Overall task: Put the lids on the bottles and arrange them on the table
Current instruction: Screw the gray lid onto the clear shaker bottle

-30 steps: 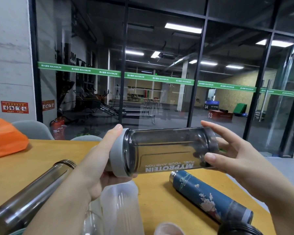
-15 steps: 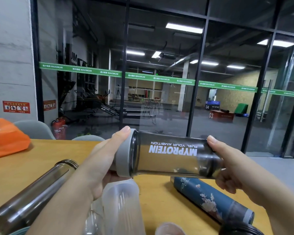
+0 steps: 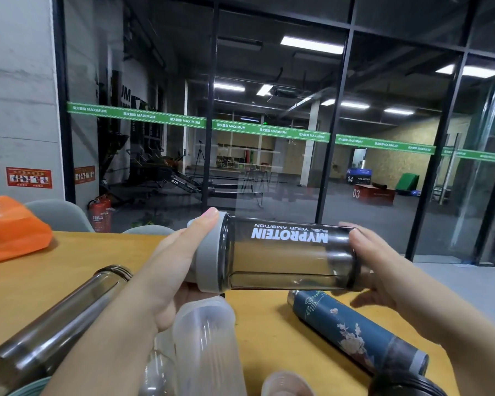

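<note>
I hold a smoky transparent shaker bottle sideways above the wooden table, its white MYPROTEIN print upside down. My left hand grips its grey end, thumb lying over the top. My right hand cups the opposite dark end. Below lie a dark steel bottle without lid on the left, a frosted clear bottle in the middle and a blue flowered flask on the right.
An orange bag rests at the table's far left. Grey chair backs stand behind the table, before a glass wall. A dark round lid and a pale cup rim show at the bottom edge.
The shaker has been rotated about its long axis, bringing the print from the lower front to the top. My right hand shifted from open fingers to cupping the end.
</note>
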A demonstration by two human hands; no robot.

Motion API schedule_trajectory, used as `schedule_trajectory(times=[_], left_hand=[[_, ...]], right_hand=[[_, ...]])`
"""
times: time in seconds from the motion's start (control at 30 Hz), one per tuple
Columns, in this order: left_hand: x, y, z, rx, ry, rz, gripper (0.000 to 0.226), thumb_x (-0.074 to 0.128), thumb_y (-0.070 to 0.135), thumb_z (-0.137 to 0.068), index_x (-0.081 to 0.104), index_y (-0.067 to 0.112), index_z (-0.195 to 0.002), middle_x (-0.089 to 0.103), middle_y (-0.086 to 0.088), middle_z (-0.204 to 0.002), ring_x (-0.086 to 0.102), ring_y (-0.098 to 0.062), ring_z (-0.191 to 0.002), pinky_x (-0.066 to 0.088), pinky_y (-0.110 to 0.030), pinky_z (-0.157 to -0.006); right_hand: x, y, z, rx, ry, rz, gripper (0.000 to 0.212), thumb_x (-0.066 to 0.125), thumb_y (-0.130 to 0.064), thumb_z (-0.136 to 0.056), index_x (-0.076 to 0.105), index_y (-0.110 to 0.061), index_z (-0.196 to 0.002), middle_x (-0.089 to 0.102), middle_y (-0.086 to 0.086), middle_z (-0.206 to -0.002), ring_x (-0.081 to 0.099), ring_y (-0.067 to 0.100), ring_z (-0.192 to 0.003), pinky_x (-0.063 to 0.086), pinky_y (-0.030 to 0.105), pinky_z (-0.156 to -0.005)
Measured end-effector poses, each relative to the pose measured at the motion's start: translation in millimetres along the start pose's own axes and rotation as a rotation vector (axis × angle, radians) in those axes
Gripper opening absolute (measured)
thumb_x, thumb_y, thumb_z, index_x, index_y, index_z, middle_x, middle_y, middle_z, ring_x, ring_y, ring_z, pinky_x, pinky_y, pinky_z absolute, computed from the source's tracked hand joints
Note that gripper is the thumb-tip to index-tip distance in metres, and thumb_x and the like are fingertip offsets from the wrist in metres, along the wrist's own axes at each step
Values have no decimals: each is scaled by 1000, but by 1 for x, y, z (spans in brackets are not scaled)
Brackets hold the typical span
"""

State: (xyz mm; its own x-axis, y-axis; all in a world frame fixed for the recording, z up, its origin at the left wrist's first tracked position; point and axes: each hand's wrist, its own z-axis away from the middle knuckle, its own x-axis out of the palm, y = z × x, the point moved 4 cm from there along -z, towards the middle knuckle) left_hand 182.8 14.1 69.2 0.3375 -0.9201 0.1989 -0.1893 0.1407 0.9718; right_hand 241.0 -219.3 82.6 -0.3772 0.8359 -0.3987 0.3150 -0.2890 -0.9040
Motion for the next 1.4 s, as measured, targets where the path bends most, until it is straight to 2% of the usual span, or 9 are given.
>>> schedule_trajectory(times=[0.1,0.27,0.57,0.67,0.77,1.03,1.2,1.3,1.4], left_hand=[[-2,-1,0,-30,0,-9,47,55,57,-84,66,18,-107,69,-7,-84,67,-18,-62,59,-45,-75],[-3,-2,2,-100,13,1,45,59,61,-77,75,19,-73,73,-13,-75,69,-28,-64,59,-49,-73],[-3,-3,1,-104,-33,-7,51,62,61,-73,74,14,-88,73,-18,-80,70,-37,-76,58,-52,-77],[-1,-3,2,-94,-54,-26,60,62,63,-62,73,11,-91,73,-18,-79,70,-34,-72,59,-49,-75],[1,0,3,-50,-64,-52,61,61,61,-57,72,13,-92,72,-12,-74,67,-26,-67,59,-46,-74],[2,0,-1,54,-92,-31,58,64,55,-64,67,21,-110,72,-7,-82,66,-17,-61,58,-36,-57],[2,-4,-6,125,-195,-9,70,73,52,-62,60,26,-125,66,-1,-123,69,-19,-83,58,-36,-61],[2,-4,-8,191,-206,14,65,73,52,-52,64,33,-113,58,5,-136,69,-22,-89,57,-47,-69],[3,-6,-10,207,-227,1,72,72,52,-51,58,36,-120,66,1,-124,68,-22,-90,56,-48,-72]], right_hand=[[-7,-9,-4,-177,58,117,85,69,-73,-52,30,-65,-127,56,-13,-118,67,-1,-91,51,27,-80],[-7,-14,-1,-294,79,194,89,74,-75,-36,38,-65,-117,59,-5,-123,68,17,-96,56,33,-83],[-13,-12,2,-250,152,325,82,59,-91,-33,40,-62,-107,66,-8,-96,63,9,-62,53,33,-69],[-13,-9,0,-210,180,328,69,58,-81,-52,40,-53,-112,65,-10,-77,58,1,-53,45,15,-56],[-12,-6,-1,-149,180,345,62,48,-81,-64,39,-45,-114,53,-11,-51,48,2,-45,38,18,-52],[-13,6,-9,-10,117,249,91,41,-90,-53,52,-8,-92,50,9,-63,41,10,-42,35,29,-55],[-10,8,-18,136,62,157,71,43,-88,-46,73,-27,-68,65,17,-54,40,17,-37,31,22,-45],[-19,20,-31,147,104,136,92,45,-99,-11,75,-38,-73,64,14,-56,59,35,-71,38,30,-61],[-14,19,-25,169,71,65,63,53,-92,-30,71,-37,-55,65,17,-54,46,29,-64,34,31,-58]])
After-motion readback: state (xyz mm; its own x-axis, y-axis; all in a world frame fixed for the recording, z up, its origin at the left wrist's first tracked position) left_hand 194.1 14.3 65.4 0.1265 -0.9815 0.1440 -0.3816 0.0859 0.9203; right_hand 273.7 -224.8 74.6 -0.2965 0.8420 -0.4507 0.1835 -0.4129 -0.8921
